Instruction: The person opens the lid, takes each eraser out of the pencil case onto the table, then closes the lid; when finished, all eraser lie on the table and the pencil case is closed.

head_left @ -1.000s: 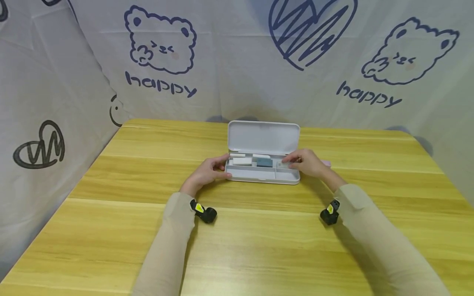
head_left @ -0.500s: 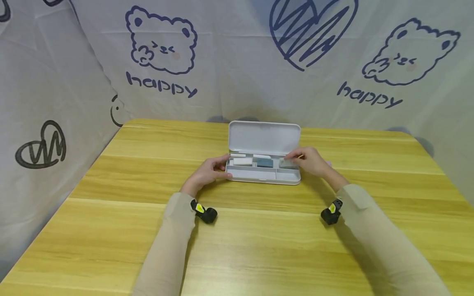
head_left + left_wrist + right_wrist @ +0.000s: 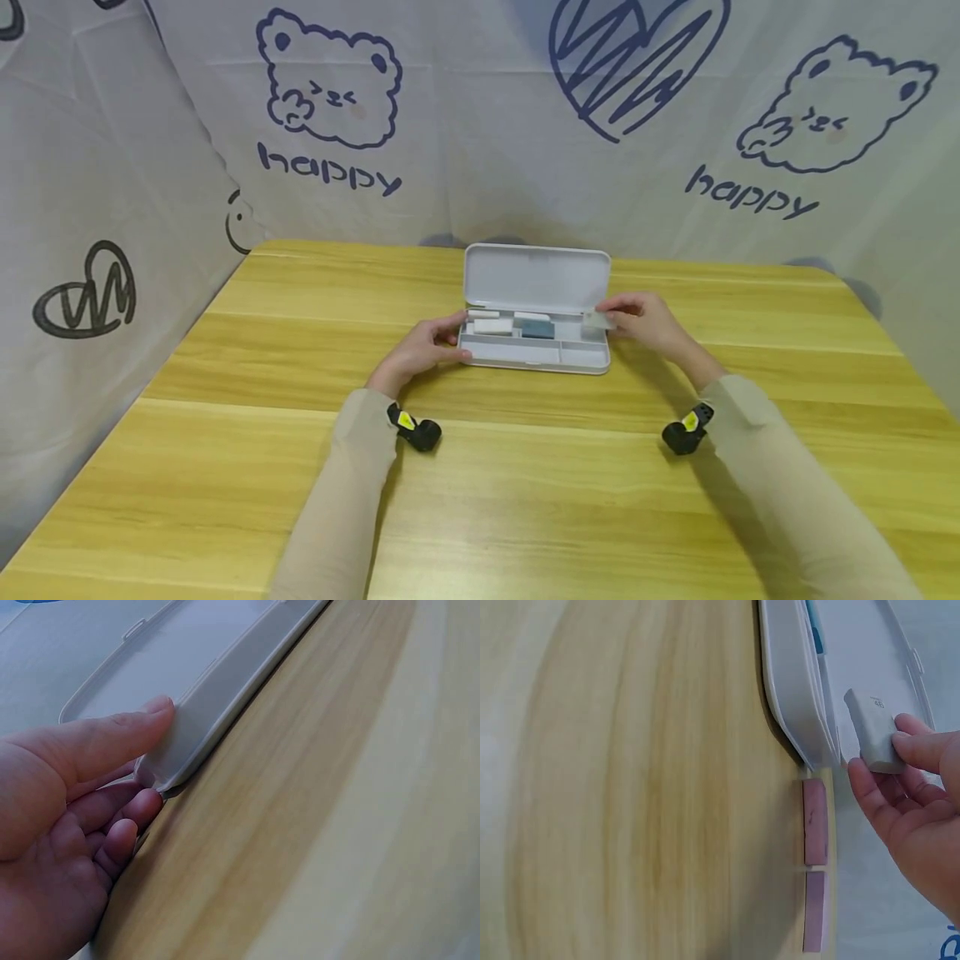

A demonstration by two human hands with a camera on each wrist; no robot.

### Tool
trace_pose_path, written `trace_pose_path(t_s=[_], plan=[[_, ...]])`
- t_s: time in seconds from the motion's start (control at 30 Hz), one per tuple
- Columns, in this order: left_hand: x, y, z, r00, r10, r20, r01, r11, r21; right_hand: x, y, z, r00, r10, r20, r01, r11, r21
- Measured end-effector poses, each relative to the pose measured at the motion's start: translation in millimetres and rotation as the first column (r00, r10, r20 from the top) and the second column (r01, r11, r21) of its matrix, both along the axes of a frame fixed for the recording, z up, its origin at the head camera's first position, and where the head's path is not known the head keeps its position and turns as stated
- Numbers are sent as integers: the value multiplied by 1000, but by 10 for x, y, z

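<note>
head: bright, pale glare on near table [image 3: 465, 517] | soft shadows beside sleeves [image 3: 787, 483] | 2 wrist views: dimmer

Head view: I've got the right hand [image 3: 651, 321] shifted right and slightly up-frame versus a second ago. Pinched grey-white eraser [image 3: 596, 321] went with it, now overlapping the pencil case's [image 3: 537, 275] right edge.
</note>
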State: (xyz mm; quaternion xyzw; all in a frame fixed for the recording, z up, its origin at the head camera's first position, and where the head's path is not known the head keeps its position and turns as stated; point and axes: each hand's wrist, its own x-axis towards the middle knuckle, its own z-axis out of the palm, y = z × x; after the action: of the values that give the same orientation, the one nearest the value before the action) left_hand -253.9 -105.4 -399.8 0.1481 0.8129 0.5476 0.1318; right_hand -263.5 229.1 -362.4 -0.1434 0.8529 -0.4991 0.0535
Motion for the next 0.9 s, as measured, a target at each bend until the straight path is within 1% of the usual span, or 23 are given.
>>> trace_pose_path(t_s=[0.1, 0.17, 0.27, 0.33, 0.4, 0.5, 0.63, 0.73, 0.83, 0.9], plan=[[1, 1, 10, 1000, -5, -2, 5, 1000, 3, 18, 48, 20, 1000, 4, 26, -2, 997, -71], [3, 1, 15, 1000, -6, -2, 6, 1000, 5, 33, 81, 37, 1000, 3, 29, -1, 996, -92], [9, -1, 23, 1000, -8, -8, 8, 1000, 6, 41, 146, 46, 1000, -22, -11, 21, 999, -46], [10, -2, 24, 1000, -6, -7, 6, 1000, 4, 49, 189, 47, 999, -49, -21, 49, 999, -18], [15, -4, 24, 1000, -4, -5, 4, 1000, 2, 56, 236, 48, 997, -77, -10, 77, 997, -1], [16, -5, 20, 1000, 1, 1, -1, 1000, 3, 73, 297, 54, 993, -108, 56, 110, 993, -33], [16, -3, 19, 1000, 0, -2, 0, 1000, 7, 104, 376, 66, 986, -147, 78, 148, 989, 4], [21, -1, 24, 1000, -2, -6, 2, 1000, 8, 138, 435, 80, 982, -175, 70, 172, 984, 40], [19, -2, 24, 1000, -6, -9, 6, 1000, 5, 160, 503, 82, 980, -189, 63, 189, 982, 19], [15, -2, 20, 1000, -7, -11, 7, 1000, 5, 164, 555, 72, 978, -201, 61, 203, 979, -16]])
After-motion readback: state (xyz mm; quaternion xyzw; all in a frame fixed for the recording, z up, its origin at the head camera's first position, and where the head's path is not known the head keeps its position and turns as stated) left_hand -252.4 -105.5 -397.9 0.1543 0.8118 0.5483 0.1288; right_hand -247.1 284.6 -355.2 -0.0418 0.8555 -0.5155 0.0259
